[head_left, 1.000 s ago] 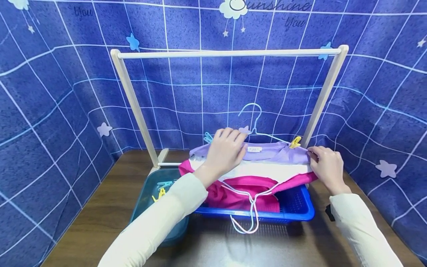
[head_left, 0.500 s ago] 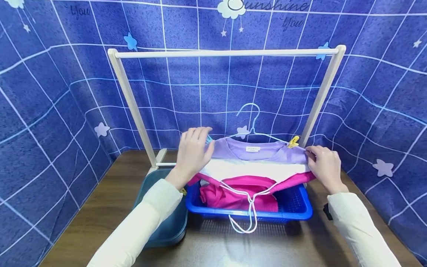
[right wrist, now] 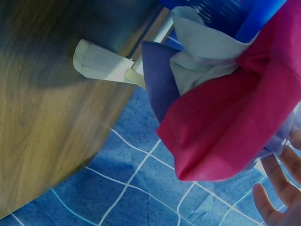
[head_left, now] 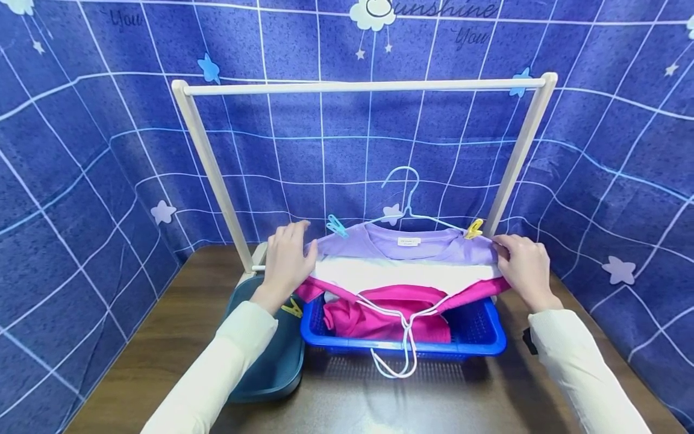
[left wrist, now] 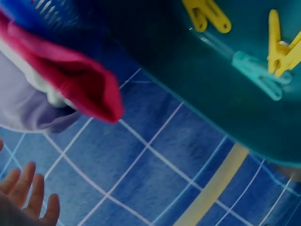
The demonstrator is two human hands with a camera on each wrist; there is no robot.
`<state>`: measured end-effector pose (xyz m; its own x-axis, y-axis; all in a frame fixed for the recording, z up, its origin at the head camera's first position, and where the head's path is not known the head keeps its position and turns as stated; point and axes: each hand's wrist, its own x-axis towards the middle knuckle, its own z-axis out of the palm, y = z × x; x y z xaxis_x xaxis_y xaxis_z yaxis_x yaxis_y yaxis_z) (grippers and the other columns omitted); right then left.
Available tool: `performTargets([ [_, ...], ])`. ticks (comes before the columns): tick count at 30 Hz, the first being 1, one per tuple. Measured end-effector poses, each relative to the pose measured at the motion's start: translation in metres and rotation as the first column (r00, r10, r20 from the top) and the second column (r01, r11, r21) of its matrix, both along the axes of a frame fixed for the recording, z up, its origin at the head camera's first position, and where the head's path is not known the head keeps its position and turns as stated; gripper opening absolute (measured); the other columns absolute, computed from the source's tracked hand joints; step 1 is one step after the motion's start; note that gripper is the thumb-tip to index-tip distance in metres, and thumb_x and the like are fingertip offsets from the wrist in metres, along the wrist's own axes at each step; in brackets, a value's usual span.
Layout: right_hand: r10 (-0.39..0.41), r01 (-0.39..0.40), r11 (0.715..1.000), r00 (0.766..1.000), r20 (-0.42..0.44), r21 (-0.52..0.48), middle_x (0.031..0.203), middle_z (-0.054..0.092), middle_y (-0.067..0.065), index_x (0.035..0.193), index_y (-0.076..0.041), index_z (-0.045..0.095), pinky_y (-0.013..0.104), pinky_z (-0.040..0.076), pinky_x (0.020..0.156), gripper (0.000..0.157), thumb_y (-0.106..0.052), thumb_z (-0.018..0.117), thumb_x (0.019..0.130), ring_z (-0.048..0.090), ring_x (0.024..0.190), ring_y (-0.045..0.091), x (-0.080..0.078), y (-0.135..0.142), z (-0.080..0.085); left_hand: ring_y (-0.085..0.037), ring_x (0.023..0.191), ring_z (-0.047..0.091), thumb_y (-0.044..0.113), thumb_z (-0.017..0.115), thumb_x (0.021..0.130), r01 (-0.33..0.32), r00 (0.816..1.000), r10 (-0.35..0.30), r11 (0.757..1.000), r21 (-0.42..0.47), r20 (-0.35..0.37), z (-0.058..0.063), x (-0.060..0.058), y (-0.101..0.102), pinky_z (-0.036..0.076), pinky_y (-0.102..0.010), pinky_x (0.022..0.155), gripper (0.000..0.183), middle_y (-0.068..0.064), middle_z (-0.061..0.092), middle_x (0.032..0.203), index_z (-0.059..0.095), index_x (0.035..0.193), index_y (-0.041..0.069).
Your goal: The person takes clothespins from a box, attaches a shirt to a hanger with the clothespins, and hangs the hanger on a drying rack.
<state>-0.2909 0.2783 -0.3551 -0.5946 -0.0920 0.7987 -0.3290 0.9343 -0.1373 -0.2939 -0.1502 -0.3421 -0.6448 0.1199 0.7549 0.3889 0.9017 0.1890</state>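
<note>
A purple, white and pink shirt point(head_left: 412, 268) hangs on a light blue hanger point(head_left: 406, 208), draped over a blue basket. A blue clothespin point(head_left: 337, 226) is at its left shoulder, a yellow clothespin point(head_left: 474, 229) at its right. My right hand point(head_left: 525, 268) pinches the shirt's right shoulder edge between thumb and fingers. At the left shoulder, my left hand point(head_left: 286, 260) has its fingers extended; in the left wrist view those fingers point(left wrist: 35, 188) are spread and apart from the cloth. White hangers point(head_left: 406, 328) lie over the shirt's lower part, hooks toward me.
The blue basket point(head_left: 482, 348) holds pink cloth. To its left, a teal bin point(head_left: 273, 374) contains yellow clothespins point(left wrist: 282, 52) and a teal clothespin point(left wrist: 258, 75). Behind stands a pale drying rack point(head_left: 368, 87) on the wooden table point(head_left: 179, 307), before a blue patterned curtain point(head_left: 347, 157).
My left hand has moved left, from over the shirt to beyond its left shoulder, uncovering the blue clothespin. My right hand stays on the right shoulder. The head view has shifted slightly.
</note>
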Motion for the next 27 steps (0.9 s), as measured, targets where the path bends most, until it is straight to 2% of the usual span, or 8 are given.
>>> performTargets([
  [5,-0.006,0.006,1.0,1.0,0.03,-0.002,0.079,0.067,0.018,0.087,-0.003,0.068,0.051,0.036,0.061,0.011,-0.004,0.063,0.077,0.059,0.071,0.04,0.0,-0.001,0.001,-0.034,0.093,0.055,0.024,0.059,0.085,-0.035,0.993,0.036,0.999,-0.011,0.114,-0.011,-0.004,-0.005,0.04,-0.044,0.073,0.031,-0.012,0.064,0.103,0.059,0.11,0.006],
  [11,-0.004,0.004,1.0,1.0,0.023,0.01,0.078,0.067,0.018,0.087,-0.003,0.068,0.051,0.037,0.06,0.011,-0.004,0.063,0.077,0.058,0.068,0.04,-0.001,0.0,0.001,-0.033,0.089,0.056,0.022,0.057,0.088,-0.039,0.98,0.037,0.999,0.003,0.197,-0.017,-0.009,-0.006,0.04,-0.044,0.075,0.02,-0.01,0.066,0.098,0.062,0.101,0.009],
  [19,0.01,-0.01,1.0,1.0,-0.004,0.026,0.074,0.065,0.018,0.085,-0.002,0.067,0.051,0.036,0.056,0.011,-0.002,0.061,0.075,0.057,0.065,0.041,-0.002,-0.001,0.002,-0.033,0.088,0.058,0.019,0.055,0.089,-0.04,0.976,0.036,0.999,0.015,0.216,-0.021,-0.015,-0.004,0.042,-0.047,0.075,0.017,-0.011,0.066,0.099,0.063,0.1,0.01],
  [27,0.008,-0.008,0.999,1.0,-0.006,0.036,0.073,0.065,0.017,0.085,-0.004,0.067,0.05,0.036,0.055,0.015,0.0,0.061,0.072,0.056,0.064,0.04,-0.002,0.0,0.001,-0.032,0.089,0.059,0.017,0.054,0.09,-0.033,0.97,0.033,0.999,-0.003,0.24,-0.017,-0.017,-0.002,0.044,-0.047,0.079,0.016,-0.01,0.067,0.098,0.064,0.101,0.01],
])
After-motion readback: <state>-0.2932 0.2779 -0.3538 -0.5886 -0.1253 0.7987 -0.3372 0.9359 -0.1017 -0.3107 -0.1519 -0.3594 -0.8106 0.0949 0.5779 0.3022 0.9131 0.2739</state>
